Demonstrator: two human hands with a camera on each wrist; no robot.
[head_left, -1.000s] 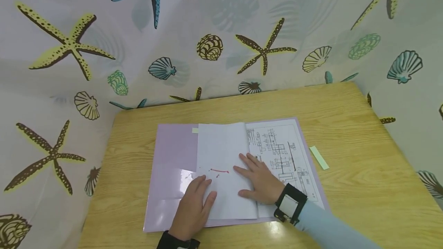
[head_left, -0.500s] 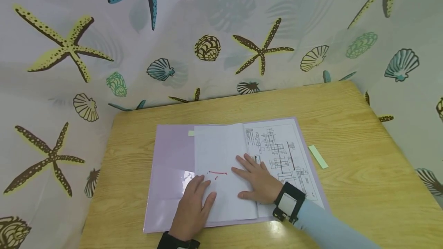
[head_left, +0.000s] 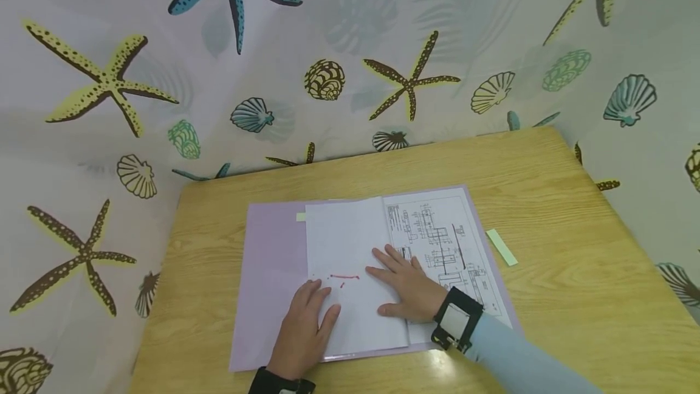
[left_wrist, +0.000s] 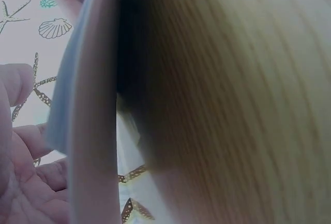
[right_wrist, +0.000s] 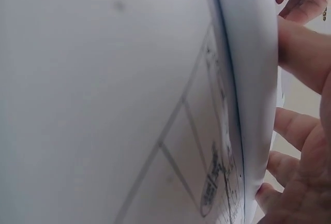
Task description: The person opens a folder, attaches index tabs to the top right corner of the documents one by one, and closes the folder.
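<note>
An open lilac folder (head_left: 270, 254) lies on the wooden table with a folded white sheet (head_left: 344, 233) inside it. Short red marks (head_left: 344, 276) show on the sheet's upper face. To the right of its fold lies a page with a technical drawing (head_left: 437, 230). My left hand (head_left: 303, 330) rests on the sheet's lower left part and the folder, fingers extended. On the sheet near the fold, my right hand (head_left: 407, 284) lies with its fingers spread. In the right wrist view, fingers (right_wrist: 297, 128) touch the curved paper edge. Neither hand grips anything.
A pale green strip (head_left: 502, 247) lies on the table (head_left: 574, 248) right of the folder. A small pale tab (head_left: 301, 217) sticks out at the sheet's upper left. Behind the table hangs a cloth (head_left: 328, 11) printed with starfish and shells.
The sheet's left edge has shifted slightly to the left over the folder. Both hands stay in nearly the same places. The whole head view has drifted a little.
</note>
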